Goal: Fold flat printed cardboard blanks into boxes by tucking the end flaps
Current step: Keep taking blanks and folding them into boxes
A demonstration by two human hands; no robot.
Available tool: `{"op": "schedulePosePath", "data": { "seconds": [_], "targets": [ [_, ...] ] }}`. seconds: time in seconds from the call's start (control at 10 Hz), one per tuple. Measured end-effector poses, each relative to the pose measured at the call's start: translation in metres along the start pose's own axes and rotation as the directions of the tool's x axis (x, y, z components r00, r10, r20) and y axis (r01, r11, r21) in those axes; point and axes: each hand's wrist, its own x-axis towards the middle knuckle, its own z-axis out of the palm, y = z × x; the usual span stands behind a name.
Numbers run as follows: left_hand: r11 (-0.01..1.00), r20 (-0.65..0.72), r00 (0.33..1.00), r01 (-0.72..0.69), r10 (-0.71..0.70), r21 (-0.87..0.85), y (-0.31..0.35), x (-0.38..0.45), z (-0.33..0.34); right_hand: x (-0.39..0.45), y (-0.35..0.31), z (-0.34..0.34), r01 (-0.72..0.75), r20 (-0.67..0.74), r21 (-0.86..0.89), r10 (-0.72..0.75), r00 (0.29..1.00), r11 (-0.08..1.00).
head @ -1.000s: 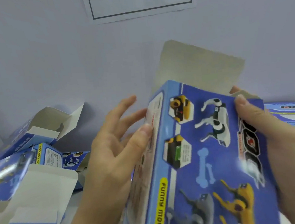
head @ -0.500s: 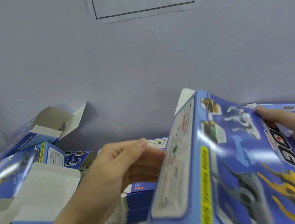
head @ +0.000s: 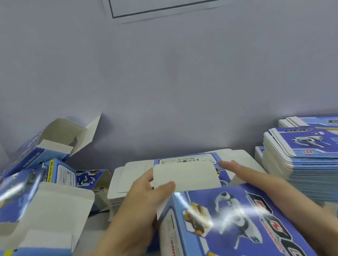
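A blue printed box (head: 232,224) with robot-dog pictures lies at the lower right, printed face up. Its white end flap (head: 192,174) stands up at the far end. My left hand (head: 138,207) pinches the flap's left edge, thumb on the near side and fingers behind it. My right hand (head: 248,176) lies along the box's far right edge with fingers straight, pointing at the flap's right side. The box's far end behind the flap is hidden.
A low stack of flat blanks (head: 128,183) lies just beyond the box. Tall stacks of blanks (head: 308,157) fill the right. Several folded boxes with open flaps (head: 28,199) pile up at the left. A grey wall (head: 161,88) stands close behind.
The box went from upright in front of me to lying low, printed face up. My left hand moved onto the end flap. My right hand slid to the far right edge.
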Motion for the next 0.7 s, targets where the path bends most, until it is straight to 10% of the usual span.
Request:
{"op": "schedulePosePath", "data": {
  "seconds": [0.2, 0.4, 0.7],
  "targets": [
    [0.993, 0.014, 0.993, 0.115, -0.115, 0.008, -0.011, 0.004, 0.003, 0.008, 0.043, -0.031, -0.113, 0.274, 0.389, 0.002, 0.962, 0.914],
    [0.996, 0.037, 0.996, 0.084, -0.085, 0.022, -0.014, 0.004, 0.016, 0.028, 0.071, -0.031, 0.084, 0.015, 0.089, -0.086, 0.996, 0.992],
    [0.998, -0.043, 0.998, -0.049, 0.051, 0.036, -0.012, 0.004, 0.016, 0.024, 0.072, -0.024, 0.231, 0.038, 0.214, -0.244, 0.969, 0.949]
  ]
}}
